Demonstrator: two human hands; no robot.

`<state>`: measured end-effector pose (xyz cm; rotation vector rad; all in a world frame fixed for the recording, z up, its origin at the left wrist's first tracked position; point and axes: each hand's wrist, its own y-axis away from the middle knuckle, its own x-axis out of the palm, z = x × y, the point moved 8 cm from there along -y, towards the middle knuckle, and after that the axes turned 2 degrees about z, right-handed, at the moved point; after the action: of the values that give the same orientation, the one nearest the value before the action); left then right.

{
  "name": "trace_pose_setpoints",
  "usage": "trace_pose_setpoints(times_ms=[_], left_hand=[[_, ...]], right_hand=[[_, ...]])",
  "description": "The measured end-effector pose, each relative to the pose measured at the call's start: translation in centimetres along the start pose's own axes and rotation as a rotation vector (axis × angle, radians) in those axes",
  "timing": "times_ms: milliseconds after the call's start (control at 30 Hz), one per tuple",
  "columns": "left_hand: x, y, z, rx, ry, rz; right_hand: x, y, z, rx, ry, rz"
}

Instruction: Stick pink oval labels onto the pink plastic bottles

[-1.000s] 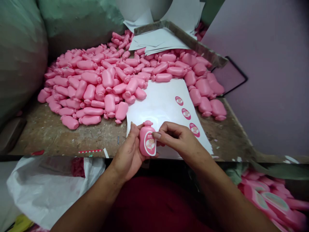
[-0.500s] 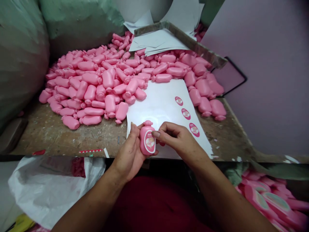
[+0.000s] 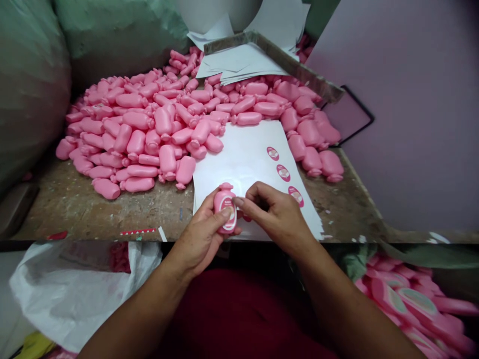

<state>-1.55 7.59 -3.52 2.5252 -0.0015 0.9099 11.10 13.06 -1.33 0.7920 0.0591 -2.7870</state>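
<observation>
My left hand (image 3: pixel 202 232) is closed round a small pink plastic bottle (image 3: pixel 226 188), held upright above the table's front edge. On the bottle's face lies an oval sticker (image 3: pixel 227 202) with a white rim and a picture, and my left thumb presses across its middle. My right hand (image 3: pixel 279 212) pinches at the sticker's upper right edge with thumb and forefinger; its other fingers are curled. Beneath both hands lies a white sticker sheet (image 3: pixel 247 154), with several oval stickers (image 3: pixel 283 173) on its right side.
A big heap of unlabelled pink bottles (image 3: pixel 136 119) covers the table's left and back. More white sheets (image 3: pixel 243 62) lie behind, beside a wooden frame (image 3: pixel 295 67). Below the edge are a white sack (image 3: pixel 75 294) at left and labelled bottles (image 3: pixel 419 301) at right.
My left thumb has come down from beside the bottle onto the sticker's middle. My right fingers stay at the sticker's edge. The whole view has shifted slightly.
</observation>
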Motion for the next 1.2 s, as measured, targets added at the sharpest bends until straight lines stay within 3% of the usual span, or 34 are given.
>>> trace_pose_setpoints(times_ms=[133, 333, 433, 500, 567, 700, 767, 833, 867, 933, 967, 1000, 1067, 1133, 1200], left_hand=[[-0.2, 0.1, 0.2, -0.049, 0.038, 0.028], [-0.3, -0.1, 0.8, -0.109, 0.122, 0.026], [-1.3, 0.4, 0.3, -0.119, 0.089, -0.028], [-3.8, 2.1, -1.2, -0.086, -0.028, -0.130], [-8.2, 5.8, -3.7, -0.032, -0.250, -0.292], [-18.8, 15.3, -9.7, -0.029, -0.960, -0.684], [-21.3, 17.7, -12.2, -0.019, -1.336, -0.838], [-20.2, 16.6, -13.6, 0.129, -1.585, -0.860], [-18.4, 14.8, -13.8, 0.262, -1.655, -0.805], [-12.8, 9.8, -13.4, 0.562, -1.744, -0.565], [-10.2, 6.9, -12.9, 0.643, -1.773, -0.451], [-7.9, 4.1, -12.3, 0.677, -1.779, -0.356], [-5.0, -0.8, -11.7, 0.641, -1.754, -0.282], [-3.5, -4.0, -11.4, 0.616, -1.728, -0.255], [-3.2, -5.6, -11.4, 0.595, -1.706, -0.253]], right_hand=[[-2.2, -0.1, -0.4, -0.032, 0.034, -0.190], [-1.1, -0.4, -1.0, -0.036, -0.273, -0.093], [-0.5, -0.4, -1.2, -0.017, -0.310, -0.052], [-0.4, -0.4, -1.5, -0.001, -0.300, -0.042], [-0.6, -0.4, -2.1, 0.023, -0.284, -0.037], [-1.0, -0.6, -3.1, 0.079, -0.194, -0.021], [-0.9, -0.8, -3.0, 0.080, -0.134, -0.015], [-0.4, -1.0, -2.4, 0.062, -0.079, -0.004], [-0.1, -1.1, -2.1, 0.053, -0.054, 0.008], [0.8, -1.1, -1.4, 0.045, -0.009, 0.047], [1.1, -1.1, -1.2, 0.041, 0.010, 0.066], [1.4, -1.1, -0.9, 0.035, 0.030, 0.080], [1.5, -0.9, -0.5, 0.010, 0.071, 0.082], [1.3, -0.6, -0.2, -0.026, 0.112, 0.068], [1.3, -0.2, 0.1, -0.082, 0.157, 0.068]])
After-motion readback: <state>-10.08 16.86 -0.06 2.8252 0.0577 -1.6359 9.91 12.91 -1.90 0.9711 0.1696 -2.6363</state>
